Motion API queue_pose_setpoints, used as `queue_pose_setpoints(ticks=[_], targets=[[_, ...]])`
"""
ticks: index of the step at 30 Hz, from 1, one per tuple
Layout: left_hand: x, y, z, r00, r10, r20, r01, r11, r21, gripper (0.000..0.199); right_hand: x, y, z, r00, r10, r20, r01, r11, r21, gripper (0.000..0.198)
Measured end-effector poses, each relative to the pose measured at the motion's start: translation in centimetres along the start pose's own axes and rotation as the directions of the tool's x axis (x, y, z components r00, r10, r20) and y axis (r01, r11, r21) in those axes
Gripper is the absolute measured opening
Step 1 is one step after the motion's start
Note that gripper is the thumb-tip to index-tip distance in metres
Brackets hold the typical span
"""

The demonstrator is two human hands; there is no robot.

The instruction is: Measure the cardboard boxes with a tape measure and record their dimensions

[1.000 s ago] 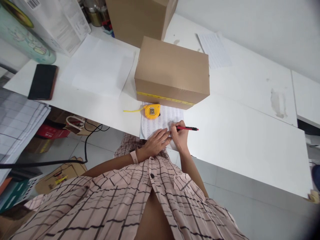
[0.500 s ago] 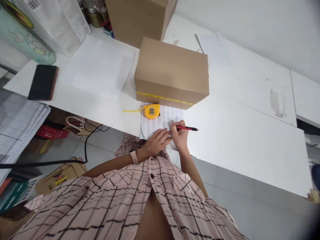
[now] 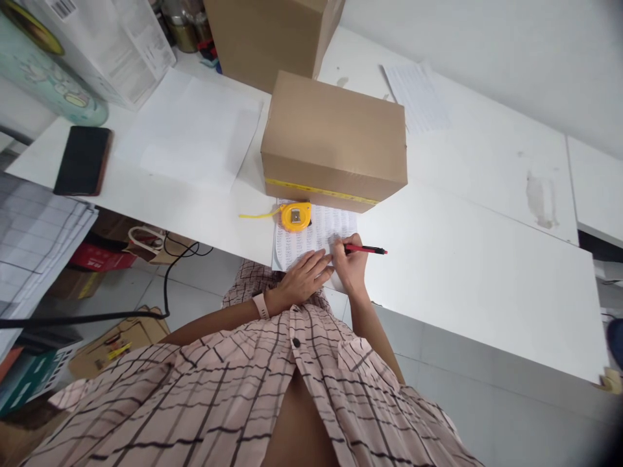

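Observation:
A sheet of paper (image 3: 318, 235) covered in rows of writing lies at the table's front edge. My left hand (image 3: 305, 277) rests flat on its lower part, fingers stretched out. In my right hand (image 3: 351, 266) is a red and black pen (image 3: 366, 249), gripped near its tip, which is hidden behind the fingers at the paper. A yellow tape measure (image 3: 295, 216) sits on the sheet's upper left, with a short length of its yellow tape sticking out leftward. Just behind it stands a closed cardboard box (image 3: 335, 133) with a yellow strip along its lower front.
Another cardboard box (image 3: 267, 39) stands farther back. On the left of the white table (image 3: 467, 259) are blank paper (image 3: 189, 130), a phone (image 3: 84, 161) and a mint-green bottle (image 3: 53, 84). A written sheet (image 3: 416, 97) lies at the back right. A black cable (image 3: 168, 285) hangs at left.
The pen and my right hand have shifted very slightly to the right. My left hand, the tape measure and the box stay where they were.

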State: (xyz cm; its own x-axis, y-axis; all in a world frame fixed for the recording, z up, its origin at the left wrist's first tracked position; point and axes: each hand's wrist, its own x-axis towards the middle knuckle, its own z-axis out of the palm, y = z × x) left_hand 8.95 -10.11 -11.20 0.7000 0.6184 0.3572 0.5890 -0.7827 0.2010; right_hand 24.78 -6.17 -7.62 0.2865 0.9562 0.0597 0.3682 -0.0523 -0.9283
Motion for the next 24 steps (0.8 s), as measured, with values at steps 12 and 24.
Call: queue_pose_setpoints(ticks=[12,24], targets=[[0.02,0.03,-0.12,1.000,0.001,0.001,-0.001,1.000,0.014,0.035,0.02,0.03,-0.05,1.000,-0.014,0.010,0.014,1.000,-0.026,0.022],[0.08,0.01,-0.22,0.998,0.031,-0.056,-0.027,0.996,0.081,0.034,-0.10,0.00,-0.07,1.000,0.005,0.000,-0.005,1.000,-0.005,0.023]])
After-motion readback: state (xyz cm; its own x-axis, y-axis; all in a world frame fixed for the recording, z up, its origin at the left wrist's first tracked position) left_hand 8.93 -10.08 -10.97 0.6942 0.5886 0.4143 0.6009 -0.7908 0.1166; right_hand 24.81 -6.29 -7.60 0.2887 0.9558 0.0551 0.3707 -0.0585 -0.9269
